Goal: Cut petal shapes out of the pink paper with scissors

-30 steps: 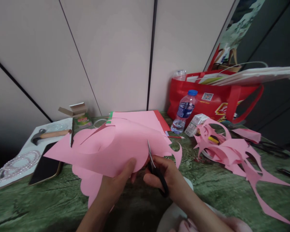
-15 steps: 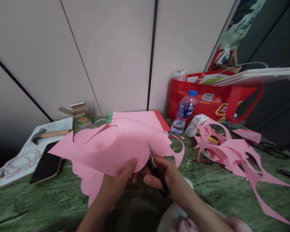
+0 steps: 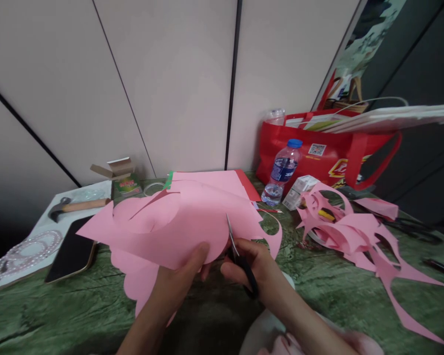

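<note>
My left hand pinches the lower edge of a large, curled sheet of pink paper, thumb on top and fingers underneath. In my right hand is a pair of scissors with black handles, its blades pointing away from me and lying at the paper's edge just right of my left thumb. A curved cut runs along that edge. Beneath the held sheet lies another pink piece with a scalloped rim. Partly covered behind it is a stack of pink sheets, with red and green paper showing at its sides.
Pink paper scraps heap on the right. Behind them stand a water bottle, a small white box and a red bag. At left lie a hammer, a phone, bead strings and an opened small box.
Hardly anything differs. Both hands, the scissors and the pink paper keep nearly the same place, with only a tiny shift of the paper's left tip.
</note>
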